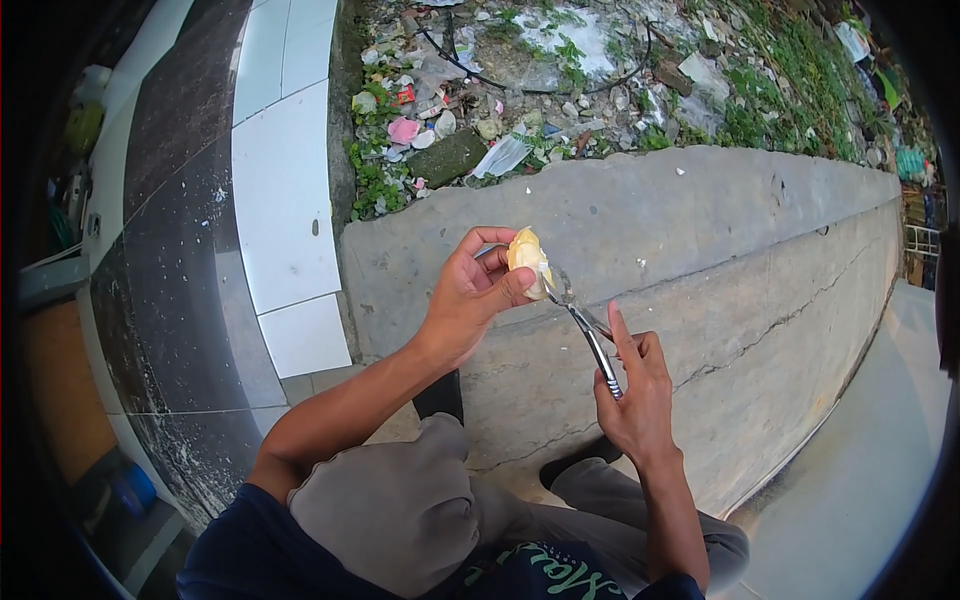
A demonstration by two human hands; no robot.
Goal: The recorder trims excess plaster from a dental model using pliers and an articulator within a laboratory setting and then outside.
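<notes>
My left hand (470,290) pinches a pale yellow and cream lump (528,262) between thumb and fingers. It looks like a piece of fruit or vegetable, but its kind is unclear. In my right hand (637,405) is a silvery metal peeler-like tool (596,350) with a curved, ridged handle. The index finger is stretched out along the tool while the thumb and other fingers hold the handle. Its far end meets the lump's lower right side, where small pale scraps show. Exactly how the head touches the lump is hard to make out.
Below the hands runs a cracked concrete ledge (720,290). Beyond it lies rubble ground (600,110) with litter, weeds and a black hose (540,92). White tiles (290,200) and dark tiles (190,290) are on the left. My knee (385,500) is raised below my left forearm.
</notes>
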